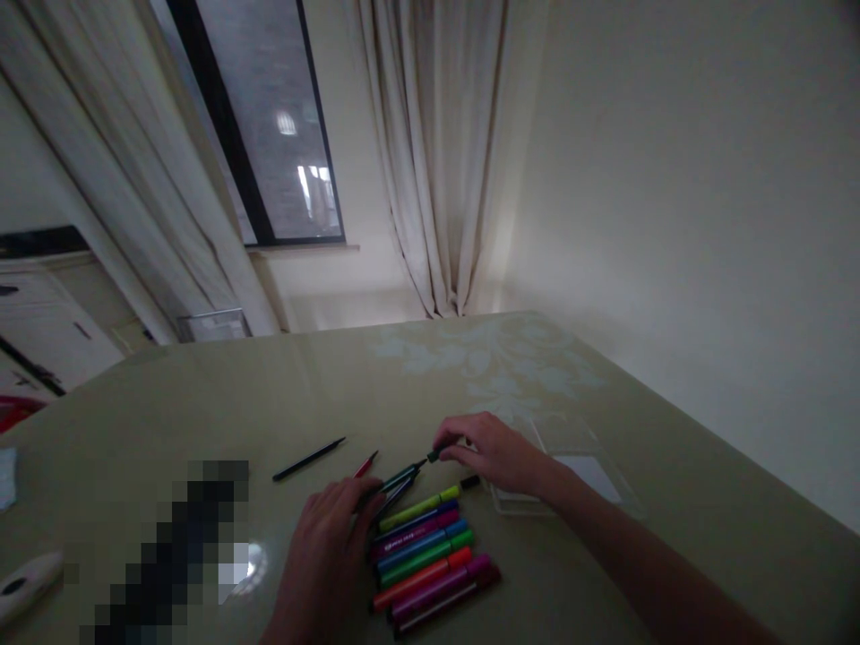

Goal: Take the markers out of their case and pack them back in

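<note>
My left hand [332, 524] is closed around a dark green marker [401, 477], its bare tip pointing right. Just off that tip, my right hand [494, 452] pinches a small dark green cap [434, 456] between thumb and fingers. Another dark marker [399, 494] lies under the green one, partly hidden by my left hand. Below them is a row of several capped markers, among them a yellow-green marker [420, 509], a green marker [426, 560] and an orange marker [421, 580]. A loose black cap [470, 482] lies near the yellow-green marker's end.
An uncapped black marker [309, 460] and a red marker [366, 464] lie beyond my left hand. A clear plastic case [628, 502] sits under my right forearm. A white object [30, 584] is at the left of the table [282, 385]; the wall borders its right side.
</note>
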